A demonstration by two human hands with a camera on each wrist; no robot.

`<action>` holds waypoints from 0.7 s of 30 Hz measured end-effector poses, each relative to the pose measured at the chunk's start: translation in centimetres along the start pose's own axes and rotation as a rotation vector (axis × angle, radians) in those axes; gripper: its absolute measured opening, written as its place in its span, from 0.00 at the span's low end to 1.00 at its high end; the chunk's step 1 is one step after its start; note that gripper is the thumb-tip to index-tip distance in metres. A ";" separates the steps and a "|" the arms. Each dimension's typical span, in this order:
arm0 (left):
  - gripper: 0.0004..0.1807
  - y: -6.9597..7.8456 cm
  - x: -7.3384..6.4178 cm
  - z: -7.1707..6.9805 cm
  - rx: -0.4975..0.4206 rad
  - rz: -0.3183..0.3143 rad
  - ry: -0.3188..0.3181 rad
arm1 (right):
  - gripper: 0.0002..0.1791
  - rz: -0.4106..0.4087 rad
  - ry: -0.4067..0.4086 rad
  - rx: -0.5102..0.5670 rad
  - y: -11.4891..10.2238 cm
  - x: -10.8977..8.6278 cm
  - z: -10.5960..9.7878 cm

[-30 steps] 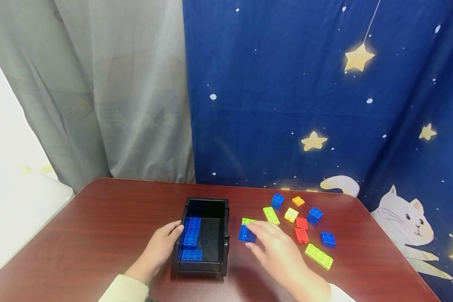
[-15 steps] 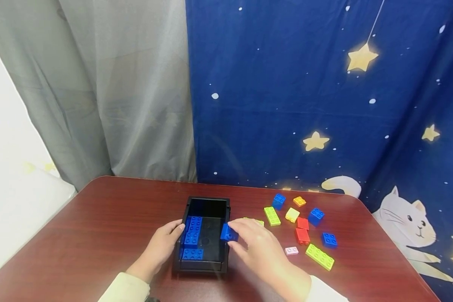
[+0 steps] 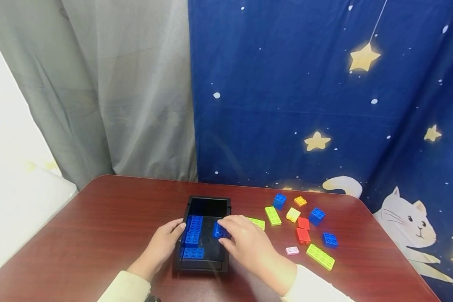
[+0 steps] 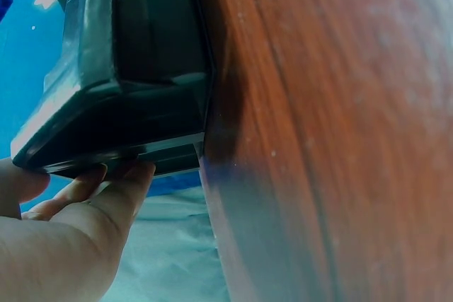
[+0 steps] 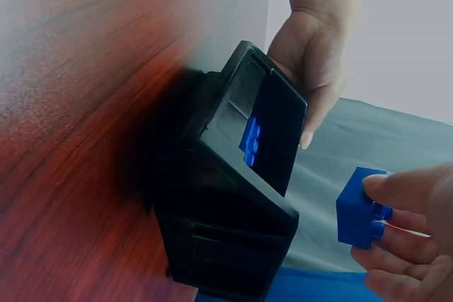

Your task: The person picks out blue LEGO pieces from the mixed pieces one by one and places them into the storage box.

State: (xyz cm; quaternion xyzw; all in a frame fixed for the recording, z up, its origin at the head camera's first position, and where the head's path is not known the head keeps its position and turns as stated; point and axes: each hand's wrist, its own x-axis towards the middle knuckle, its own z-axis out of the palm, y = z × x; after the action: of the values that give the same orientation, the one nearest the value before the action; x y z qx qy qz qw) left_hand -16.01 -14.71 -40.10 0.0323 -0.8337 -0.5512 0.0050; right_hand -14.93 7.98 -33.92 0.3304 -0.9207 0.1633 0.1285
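Note:
My left hand (image 3: 159, 247) grips the left wall of a black plastic bin (image 3: 201, 265), thumb at the rim; its fingers also touch the bin in the left wrist view. With thumb and fingertips, my right hand (image 3: 251, 245) pinches a blue toy brick (image 5: 355, 210). In the head view this brick overlaps the bin's right half, and the right wrist view has it held up over the opening. Inside the bin, several blue bricks (image 3: 193, 228) lie along the left side, studs up. A lime brick (image 3: 257, 223) is partly hidden behind my right hand.
Right of the bin, loose bricks lie on the dark red table (image 3: 128, 209): lime (image 3: 320, 256), red (image 3: 303, 235), blue (image 3: 330, 239), yellow (image 3: 293, 214), orange (image 3: 300, 201) and a small pink one (image 3: 292, 250). Curtains (image 3: 287, 92) hang behind the table's far edge.
My right hand has carried the blue brick leftward from beside the lime brick to over the bin. The pink brick has come into sight. My left hand keeps its grip on the bin.

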 end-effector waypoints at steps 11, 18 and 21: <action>0.24 0.1 0.1 0.1 0.002 0.012 0.001 | 0.21 0.009 -0.136 -0.043 -0.7 1.5 0.1; 0.23 0.0 0.0 0.1 -0.004 0.018 0.006 | 0.20 0.006 -0.177 -0.063 -0.9 2.0 0.8; 0.23 0.0 0.0 0.1 -0.007 0.017 0.005 | 0.20 0.005 -0.199 -0.079 -1.0 2.1 1.1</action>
State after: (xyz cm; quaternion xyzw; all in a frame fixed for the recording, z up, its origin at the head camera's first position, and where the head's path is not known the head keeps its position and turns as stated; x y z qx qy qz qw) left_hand -16.00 -14.62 -40.13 0.0265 -0.8319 -0.5541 0.0118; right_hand -16.02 5.66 -33.94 0.3376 -0.9353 0.0936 0.0489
